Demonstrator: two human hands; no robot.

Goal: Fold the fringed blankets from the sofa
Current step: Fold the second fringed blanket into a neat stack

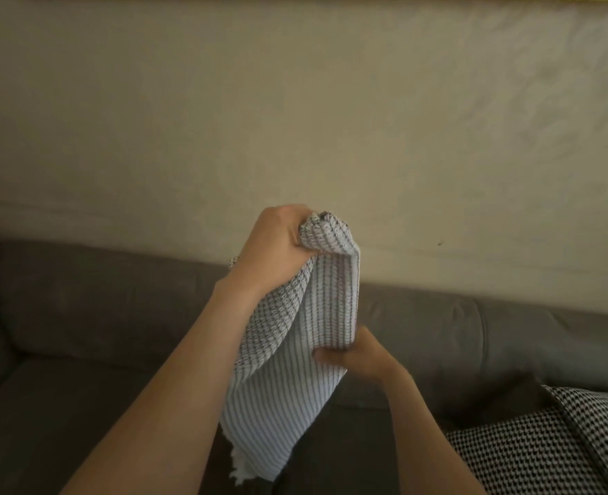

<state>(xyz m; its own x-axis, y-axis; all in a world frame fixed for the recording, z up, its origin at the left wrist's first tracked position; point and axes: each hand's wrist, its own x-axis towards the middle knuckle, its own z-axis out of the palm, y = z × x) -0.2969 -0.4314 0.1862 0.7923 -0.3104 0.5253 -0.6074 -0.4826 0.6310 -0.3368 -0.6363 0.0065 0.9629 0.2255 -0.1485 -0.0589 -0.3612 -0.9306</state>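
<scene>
Aloft, ribbed striped blanket [295, 380], left hand [277, 241] fingers clenched round its top, right hand [358, 355] fingers pinching lower.

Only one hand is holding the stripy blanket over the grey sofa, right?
No, both hold it: the left hand grips the top of the striped blanket, the right hand holds it lower, over the grey sofa. The head view shows this.

Dimly lit beige wall [331, 119] behind a grey cushioned sofa [99, 316].

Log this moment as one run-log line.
left hand: grips striped blanket top, raised | right hand: holds blanket lower down | sofa: houndstooth fabric at right
</scene>
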